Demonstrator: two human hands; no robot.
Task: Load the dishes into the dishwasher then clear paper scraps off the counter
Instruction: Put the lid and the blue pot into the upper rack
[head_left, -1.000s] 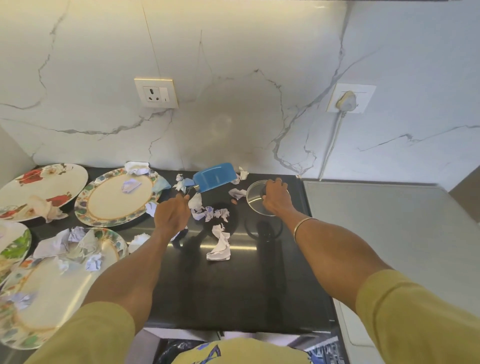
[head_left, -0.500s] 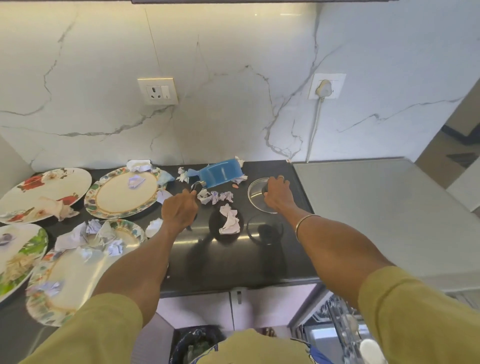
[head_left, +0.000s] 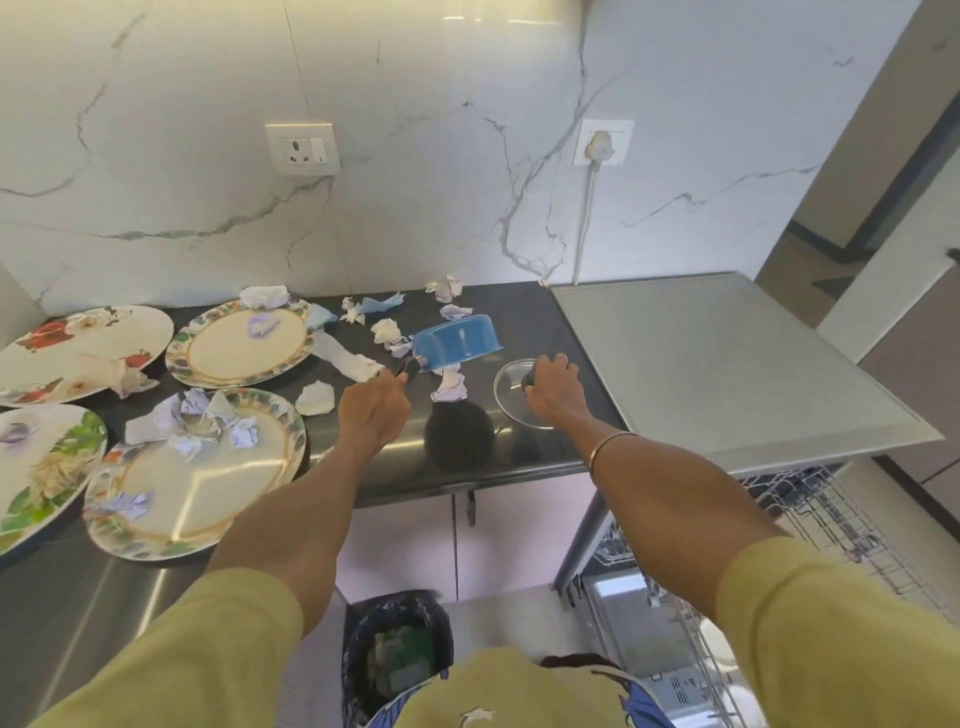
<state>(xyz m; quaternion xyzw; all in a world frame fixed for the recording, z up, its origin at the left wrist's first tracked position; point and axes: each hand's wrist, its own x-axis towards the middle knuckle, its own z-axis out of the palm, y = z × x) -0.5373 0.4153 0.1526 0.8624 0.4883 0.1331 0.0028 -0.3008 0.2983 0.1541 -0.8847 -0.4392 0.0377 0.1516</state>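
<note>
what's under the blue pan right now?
The blue pan, tilted in the left hand, hangs over a crumpled paper scrap and its shadow on the counter. Its inside faces away, unseen.

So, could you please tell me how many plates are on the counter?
4, all at the left: red-flowered plate at the back, gold-rimmed plate beside it, green-leaf plate at the frame edge, scrap-covered plate nearest. More may lie out of frame.

Four patterned plates sit on the counter: one (head_left: 78, 353), another (head_left: 241, 343), a third (head_left: 41, 467), a fourth (head_left: 197, 478). One blue saucepan (head_left: 457, 340), one glass lid (head_left: 519, 397), two wall sockets: one (head_left: 303, 149), the other (head_left: 602, 141), one lined bin (head_left: 397, 654).
</note>
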